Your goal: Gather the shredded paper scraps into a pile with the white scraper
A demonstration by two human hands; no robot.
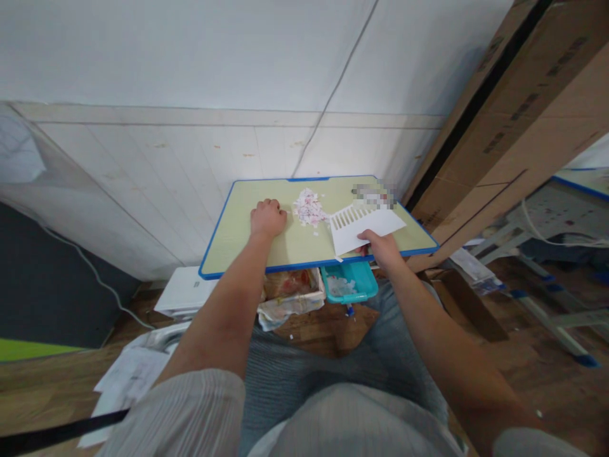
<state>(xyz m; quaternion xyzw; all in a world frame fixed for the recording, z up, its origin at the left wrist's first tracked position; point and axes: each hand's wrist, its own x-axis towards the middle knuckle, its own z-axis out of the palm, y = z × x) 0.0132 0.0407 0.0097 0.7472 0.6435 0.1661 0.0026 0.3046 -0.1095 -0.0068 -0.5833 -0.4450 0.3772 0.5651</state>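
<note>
My right hand (378, 246) pinches the near edge of a white paper sheet (364, 228), thumb on top and fingers underneath. A row of narrow slots runs along the sheet's far side, and the table shows through them. Left of the sheet lies a pile of small paper scraps (308, 207), white with pinkish marks. My left hand (268, 219) rests on the table (233, 235) just left of that pile, its fingers curled in and nothing visible in them. A blurred-out patch (375, 195) hides something beyond the sheet.
Below the table's front edge are an open teal bin (364, 284) with pale scraps and a cloth-lined box (290, 308). Cardboard boxes (476, 139) stand close on the right. A wall (200, 146) with a hanging cable (333, 92) rises behind. Papers (136, 374) lie at lower left.
</note>
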